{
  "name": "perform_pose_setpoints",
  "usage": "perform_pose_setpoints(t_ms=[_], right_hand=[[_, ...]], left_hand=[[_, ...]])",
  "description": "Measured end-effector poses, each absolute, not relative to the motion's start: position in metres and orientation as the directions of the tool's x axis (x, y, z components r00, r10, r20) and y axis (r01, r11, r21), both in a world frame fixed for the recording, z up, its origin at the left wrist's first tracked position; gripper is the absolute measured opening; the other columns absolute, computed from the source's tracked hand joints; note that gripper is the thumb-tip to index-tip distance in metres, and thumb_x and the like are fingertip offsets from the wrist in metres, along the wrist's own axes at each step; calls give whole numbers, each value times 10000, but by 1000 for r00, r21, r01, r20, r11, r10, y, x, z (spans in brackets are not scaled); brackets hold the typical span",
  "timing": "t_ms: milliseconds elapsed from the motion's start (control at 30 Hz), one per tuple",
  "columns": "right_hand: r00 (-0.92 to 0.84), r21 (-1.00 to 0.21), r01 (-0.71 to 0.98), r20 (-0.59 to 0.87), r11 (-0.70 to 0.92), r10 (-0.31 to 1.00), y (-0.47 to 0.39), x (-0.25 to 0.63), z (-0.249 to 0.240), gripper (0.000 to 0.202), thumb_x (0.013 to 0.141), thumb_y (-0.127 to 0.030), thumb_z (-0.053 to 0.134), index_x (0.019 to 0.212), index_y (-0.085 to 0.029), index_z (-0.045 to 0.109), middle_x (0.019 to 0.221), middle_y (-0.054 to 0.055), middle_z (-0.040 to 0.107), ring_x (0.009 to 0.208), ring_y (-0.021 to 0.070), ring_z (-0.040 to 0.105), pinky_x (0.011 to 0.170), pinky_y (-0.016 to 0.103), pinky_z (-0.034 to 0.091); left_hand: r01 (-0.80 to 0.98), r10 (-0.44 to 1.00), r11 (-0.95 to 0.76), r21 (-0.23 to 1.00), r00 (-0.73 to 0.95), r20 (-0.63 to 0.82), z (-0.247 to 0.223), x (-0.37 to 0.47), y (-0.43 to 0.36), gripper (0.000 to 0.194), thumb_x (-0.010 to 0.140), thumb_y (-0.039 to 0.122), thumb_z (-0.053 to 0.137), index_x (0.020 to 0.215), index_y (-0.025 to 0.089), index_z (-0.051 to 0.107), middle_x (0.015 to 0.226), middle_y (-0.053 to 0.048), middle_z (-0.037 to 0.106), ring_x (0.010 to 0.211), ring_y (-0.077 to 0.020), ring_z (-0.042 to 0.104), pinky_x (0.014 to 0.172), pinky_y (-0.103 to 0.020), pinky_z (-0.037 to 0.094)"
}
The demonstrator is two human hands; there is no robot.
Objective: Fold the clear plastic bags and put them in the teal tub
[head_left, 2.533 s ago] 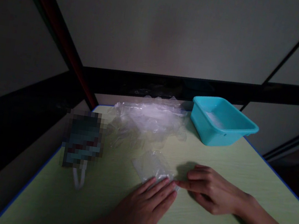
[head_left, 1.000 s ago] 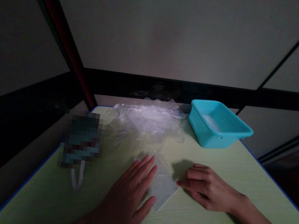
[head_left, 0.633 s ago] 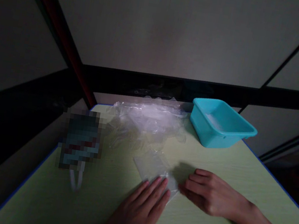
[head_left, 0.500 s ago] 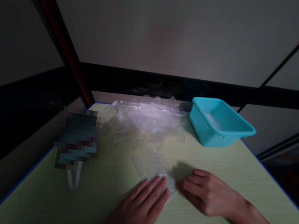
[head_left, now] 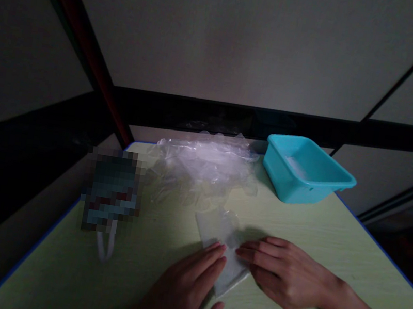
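A flat, clear plastic bag [head_left: 226, 275] lies on the pale green table [head_left: 307, 233], in front of a heap of crumpled clear plastic bags [head_left: 205, 162]. My left hand [head_left: 189, 285] rests with its fingertips on the bag's left side, thumb apart from the fingers. From the right, my right hand [head_left: 284, 271] reaches over the bag's right edge, its fingertips touching the plastic and its fingers stretched toward the left hand. Neither hand grips anything that I can see.
A turquoise plastic basket [head_left: 302, 190] stands at the back right with something whitish inside. On the left lies a pixelated object [head_left: 112, 192] with a white loop [head_left: 106, 243]. Behind the table rises a light panelled wall [head_left: 225, 37] with a dark band.
The flat bag has shifted slightly right and looks narrower. My right hand's fingers have stretched left onto it. My left thumb has moved up and my left hand has turned a little.
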State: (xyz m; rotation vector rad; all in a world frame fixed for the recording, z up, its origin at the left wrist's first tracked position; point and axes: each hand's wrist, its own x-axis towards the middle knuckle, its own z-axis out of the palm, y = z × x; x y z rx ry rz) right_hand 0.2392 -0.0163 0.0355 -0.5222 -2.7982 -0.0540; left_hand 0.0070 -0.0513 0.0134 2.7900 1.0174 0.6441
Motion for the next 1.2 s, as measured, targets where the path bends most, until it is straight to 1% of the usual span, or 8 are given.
perform_pose_setpoints(t_ms=[133,267,467,600,800,1000,1067,1200], right_hand=[[-900,-67,314,299,947,319,-17,237,31,245,826,-118,360,743,-121,590,1151,125,570,1148,235,444,928,357,422],[-901,-117,295,296,948,317,-19,234,28,225,788,-105,360,765,-98,584,1149,175,566,1157,235,449,999,363,362],[-881,-159,303,328,940,340,-18,234,30,245,822,-129,347,900,-55,568,1114,188,586,1098,216,511,990,340,377],[-887,-164,294,321,942,333,-16,234,30,238,868,-260,402,915,-84,555,1139,169,577,1123,225,491,975,353,395],[-850,-238,343,332,909,408,-15,230,25,228,908,-224,357,1028,-104,510,1085,124,615,1056,189,543,911,332,444],[-792,-445,424,240,789,561,-17,229,27,218,931,-260,316,970,-159,506,840,83,640,830,154,597,729,280,471],[-742,-517,476,198,711,641,-17,230,27,189,925,-271,343,919,-169,502,772,54,613,730,136,578,650,246,447],[-619,-729,460,146,507,772,-11,225,25,151,899,-303,406,809,-184,428,584,-45,461,503,82,409,462,192,310]], left_hand=[[580,615,-784,219,681,397,15,5,-49,507,641,186,532,1127,39,523,1182,-167,559,1091,-247,526,899,-325,474],[572,608,-789,226,670,426,17,5,-47,527,607,225,565,1094,23,544,1117,-183,598,1026,-267,572,847,-333,511],[528,561,-820,222,666,491,21,7,-42,318,748,81,429,1026,93,585,1042,-117,651,984,-188,604,849,-287,506],[507,568,-819,268,659,493,24,9,-39,346,767,18,363,1008,108,595,1008,-97,666,964,-156,614,861,-263,496],[486,573,-819,306,656,492,24,8,-40,353,769,23,361,1008,125,601,994,-91,671,923,-157,630,845,-260,500],[450,701,-698,557,589,403,27,10,-43,275,804,97,399,943,163,626,865,-57,685,776,-163,647,747,-252,514],[459,779,-585,668,547,306,30,11,-41,254,828,140,400,880,176,646,776,-32,672,711,-156,633,696,-238,504],[526,935,-267,807,344,86,31,11,-30,266,793,234,468,594,153,625,512,15,559,452,-113,513,407,-180,391]])
